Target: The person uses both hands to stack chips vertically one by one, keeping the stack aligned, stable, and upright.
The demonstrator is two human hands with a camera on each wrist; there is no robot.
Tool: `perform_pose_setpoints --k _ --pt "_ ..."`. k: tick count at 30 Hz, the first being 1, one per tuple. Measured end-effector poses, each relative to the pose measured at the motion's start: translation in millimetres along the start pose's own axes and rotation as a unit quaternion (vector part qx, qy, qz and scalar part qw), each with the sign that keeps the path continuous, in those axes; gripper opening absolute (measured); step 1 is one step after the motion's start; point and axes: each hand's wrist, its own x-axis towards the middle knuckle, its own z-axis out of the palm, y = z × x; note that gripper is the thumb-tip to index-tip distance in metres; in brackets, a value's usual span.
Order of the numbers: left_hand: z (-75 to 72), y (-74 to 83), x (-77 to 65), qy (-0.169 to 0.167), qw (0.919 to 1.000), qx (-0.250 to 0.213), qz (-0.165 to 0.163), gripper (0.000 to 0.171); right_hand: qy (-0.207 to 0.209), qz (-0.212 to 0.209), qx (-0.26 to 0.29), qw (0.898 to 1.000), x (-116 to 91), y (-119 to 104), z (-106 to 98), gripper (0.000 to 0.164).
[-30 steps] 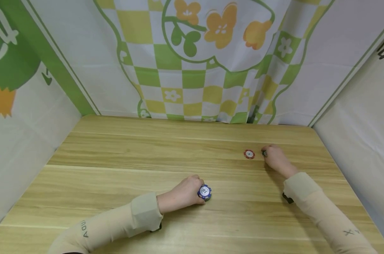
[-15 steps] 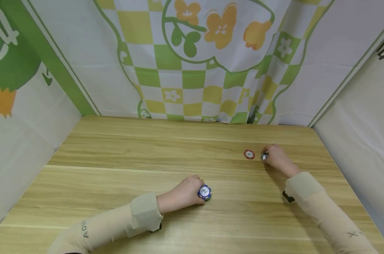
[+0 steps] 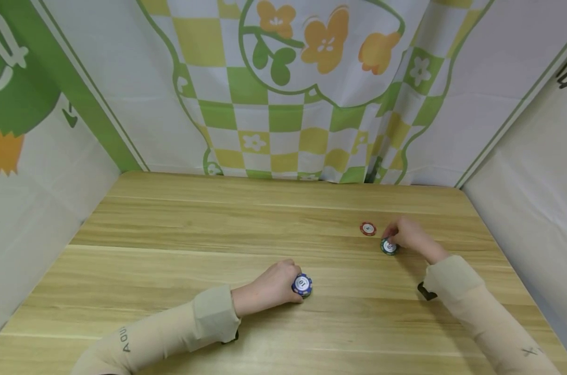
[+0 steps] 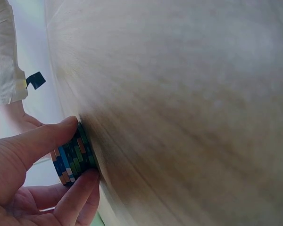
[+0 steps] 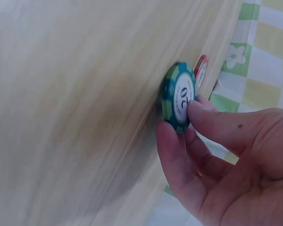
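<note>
Near the middle of the table, my left hand (image 3: pixel 275 284) grips a short stack of poker chips (image 4: pixel 73 157) between thumb and fingers. A blue chip (image 3: pixel 302 285) marked 10 lies on top of that stack, and green and blue edges show below it in the left wrist view. Farther back on the right, my right hand (image 3: pixel 408 235) pinches a green poker chip (image 5: pixel 180 96) marked 20, thumb on its face and fingertips beneath. Just beyond it a red poker chip (image 3: pixel 368 228) marked 5 lies flat on the wood.
The wooden table (image 3: pixel 171 224) reaches back to a checked green and yellow curtain (image 3: pixel 283 120). White cloth walls (image 3: pixel 536 156) rise along both sides. Dark clips hang under both sleeve cuffs.
My right hand has drawn back slightly toward me with the green chip, whose face now shows more fully. The left hand and its stack stay in place, as does the red chip.
</note>
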Motion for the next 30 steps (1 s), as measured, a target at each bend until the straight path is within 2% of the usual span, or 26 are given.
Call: perform_pose_setpoints --k 4,10,17,30 --pt "0.3 0.0 -0.2 -0.001 1.0000 -0.001 -0.001 0.032 -0.042 0.025 0.065 0.997 -2.7 -3.1 3.9 0.013" --pt "0.9 0.0 0.0 -0.004 1.0000 -0.001 -0.006 0.033 -0.072 0.027 0.118 0.990 -5.8 -9.1 9.7 0.016" --pt "0.9 -0.4 0.5 -0.004 1.0000 0.000 -0.005 0.033 -0.076 0.044 0.166 0.982 -7.1 -21.7 15.6 0.018" --pt "0.3 -0.3 0.8 -0.003 1.0000 -0.004 -0.004 0.034 -0.108 0.027 0.246 0.963 -8.5 -40.1 24.8 0.023"
